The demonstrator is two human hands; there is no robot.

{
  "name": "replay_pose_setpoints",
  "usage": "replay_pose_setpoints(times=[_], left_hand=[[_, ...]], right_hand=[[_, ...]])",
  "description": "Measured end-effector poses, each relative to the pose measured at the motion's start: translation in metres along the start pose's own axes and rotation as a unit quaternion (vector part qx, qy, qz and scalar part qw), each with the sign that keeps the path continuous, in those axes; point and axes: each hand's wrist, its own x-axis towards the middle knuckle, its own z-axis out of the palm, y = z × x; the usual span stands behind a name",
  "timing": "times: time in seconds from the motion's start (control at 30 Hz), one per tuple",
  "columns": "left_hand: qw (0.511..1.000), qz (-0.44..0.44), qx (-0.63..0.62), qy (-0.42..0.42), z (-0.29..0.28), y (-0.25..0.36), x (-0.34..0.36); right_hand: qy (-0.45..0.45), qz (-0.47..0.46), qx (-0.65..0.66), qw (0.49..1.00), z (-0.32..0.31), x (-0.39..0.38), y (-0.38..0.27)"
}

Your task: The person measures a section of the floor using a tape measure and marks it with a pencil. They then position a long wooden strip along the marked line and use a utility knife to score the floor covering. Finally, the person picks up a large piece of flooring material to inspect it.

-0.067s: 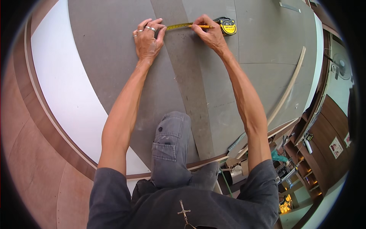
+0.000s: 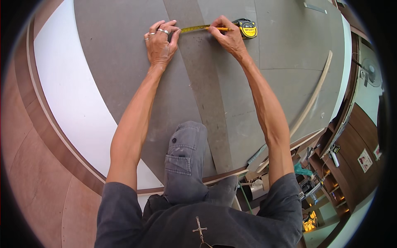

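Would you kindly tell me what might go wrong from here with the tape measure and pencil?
The left hand is at one end of the exposed yellow tape blade; a slip there might shift the reading. The right hand holds the pencil close by the blade, so it could nudge the blade askew.

Change very slight. Black-and-yellow tape measure case (image 2: 249, 29) next to my right hand (image 2: 232, 40) sits hair farther right and lower in view. Long pale wood strip (image 2: 318, 86) and fan (image 2: 371, 72), both off to right, show same tiny shift. Whether they or my viewpoint moved, cannot tell.
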Motion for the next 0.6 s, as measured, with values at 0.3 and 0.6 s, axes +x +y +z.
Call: replay_pose_setpoints(times=[0.3, 0.6], left_hand=[[1.000, -0.006, -0.001, -0.013, -0.001, 0.002, 0.001], [1.000, -0.004, -0.009, -0.010, -0.001, 0.004, 0.001]], right_hand=[[0.015, -0.036, -0.022, 0.999, 0.003, 0.002, 0.007], [0.024, -0.050, -0.039, 0.998, 0.005, 0.004, 0.012]])
